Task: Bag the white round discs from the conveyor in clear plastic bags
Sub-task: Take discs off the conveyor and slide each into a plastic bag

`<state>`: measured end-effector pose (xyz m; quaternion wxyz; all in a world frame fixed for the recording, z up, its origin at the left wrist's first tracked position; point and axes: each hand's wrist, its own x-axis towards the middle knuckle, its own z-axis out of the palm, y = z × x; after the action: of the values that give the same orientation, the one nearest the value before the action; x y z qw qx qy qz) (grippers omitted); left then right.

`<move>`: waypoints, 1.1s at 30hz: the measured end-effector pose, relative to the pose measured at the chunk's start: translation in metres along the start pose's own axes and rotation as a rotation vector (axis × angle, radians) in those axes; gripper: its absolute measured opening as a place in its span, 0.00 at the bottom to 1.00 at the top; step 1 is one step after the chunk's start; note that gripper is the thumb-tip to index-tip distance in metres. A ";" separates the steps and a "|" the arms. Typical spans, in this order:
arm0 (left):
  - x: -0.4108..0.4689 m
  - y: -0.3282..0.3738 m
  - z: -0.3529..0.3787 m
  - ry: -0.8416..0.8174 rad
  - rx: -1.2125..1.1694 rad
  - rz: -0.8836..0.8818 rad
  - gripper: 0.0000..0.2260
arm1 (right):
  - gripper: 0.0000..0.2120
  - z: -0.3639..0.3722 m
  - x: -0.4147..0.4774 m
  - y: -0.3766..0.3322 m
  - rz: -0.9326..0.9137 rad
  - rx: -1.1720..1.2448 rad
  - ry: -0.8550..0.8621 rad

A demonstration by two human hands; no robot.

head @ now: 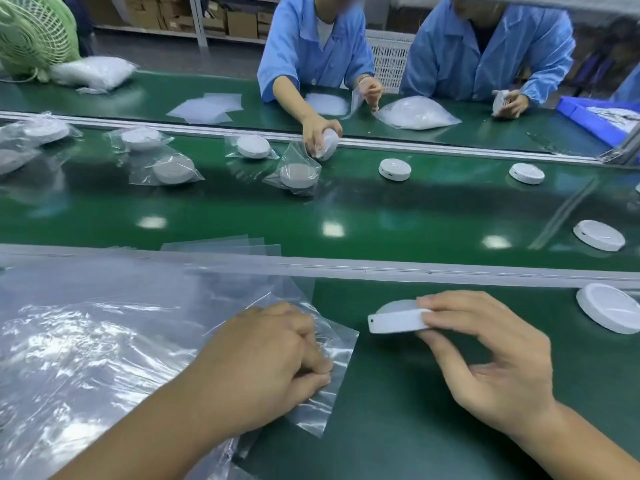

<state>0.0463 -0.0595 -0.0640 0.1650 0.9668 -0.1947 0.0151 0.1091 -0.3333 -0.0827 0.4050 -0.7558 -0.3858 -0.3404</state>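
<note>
My right hand (485,362) holds a white round disc (394,320) edge-on between fingers and thumb, just above the near green bench. My left hand (266,368) pinches the corner of a clear plastic bag (332,344) from the pile of clear bags (104,341) at the left. The disc is a short way to the right of that bag's edge. Another bare disc (609,306) lies on the bench at the far right. On the conveyor belt (381,216) lie bare discs (394,169) and bagged discs (173,169).
Two people in blue coats work across the belt; one person's hand (317,131) holds a disc at a bag. A metal rail (450,270) divides my bench from the belt. A green fan (34,32) stands far left, a blue bin (595,116) far right.
</note>
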 end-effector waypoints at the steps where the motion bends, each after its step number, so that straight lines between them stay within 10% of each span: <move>1: -0.003 0.000 -0.003 -0.012 0.009 -0.002 0.13 | 0.05 0.000 -0.001 0.000 0.046 0.013 0.015; 7: -0.004 -0.006 -0.013 -0.002 0.068 -0.016 0.12 | 0.06 0.002 -0.004 -0.002 -0.050 0.050 -0.023; 14: 0.000 0.000 -0.012 0.157 -0.466 -0.152 0.11 | 0.10 0.011 -0.004 -0.014 -0.296 0.064 -0.163; 18: -0.004 0.019 -0.007 0.011 -0.885 -0.073 0.26 | 0.05 0.021 0.002 -0.033 0.139 0.248 -0.018; 24: 0.008 0.030 0.001 0.508 -0.933 -0.153 0.07 | 0.18 0.041 0.026 -0.045 0.681 0.482 -0.357; 29: 0.009 -0.038 -0.026 0.215 0.129 -0.348 0.33 | 0.14 0.084 0.092 0.026 0.805 0.204 -0.203; 33: 0.006 -0.070 -0.021 -0.213 0.238 -0.563 0.40 | 0.08 0.124 0.152 0.105 1.232 0.465 -0.008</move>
<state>0.0797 0.0063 -0.0657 0.0269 0.9913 0.0675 -0.1099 0.2963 -0.2177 -0.0483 0.6772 -0.7323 0.0525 0.0488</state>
